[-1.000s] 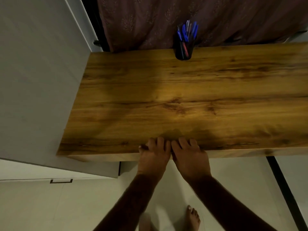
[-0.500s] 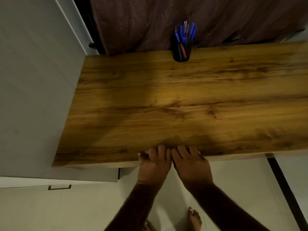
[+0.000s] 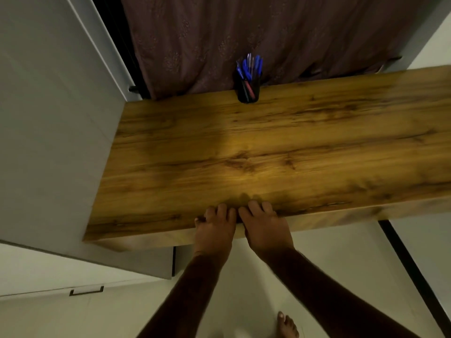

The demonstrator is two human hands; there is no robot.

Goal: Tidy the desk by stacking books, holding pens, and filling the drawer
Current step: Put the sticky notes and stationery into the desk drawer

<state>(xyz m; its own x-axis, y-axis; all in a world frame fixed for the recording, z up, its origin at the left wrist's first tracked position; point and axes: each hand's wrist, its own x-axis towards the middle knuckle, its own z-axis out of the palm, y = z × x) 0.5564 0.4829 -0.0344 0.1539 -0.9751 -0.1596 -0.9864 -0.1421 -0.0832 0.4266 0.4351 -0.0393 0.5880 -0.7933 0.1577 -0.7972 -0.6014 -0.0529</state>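
A wooden desk (image 3: pixel 268 147) fills the middle of the view. At its back edge stands a black pen holder (image 3: pixel 249 91) with several blue pens (image 3: pixel 251 65) and a red one in it. My left hand (image 3: pixel 214 230) and my right hand (image 3: pixel 264 228) sit side by side on the desk's front edge, touching each other. Their fingers lie over the top and their palms rest against the front face. Neither hand holds an object. No books are in view, and the drawer is not visible as a separate part.
A grey cabinet side (image 3: pixel 48 142) adjoins the desk's left end. A brown curtain (image 3: pixel 244 32) hangs behind the desk. A low white unit with a dark handle (image 3: pixel 86 291) is at the lower left. My bare foot (image 3: pixel 288 324) stands on the pale floor.
Both hands stay together on the front edge. Only the view has shifted slightly; the desk's front face shows a little more.
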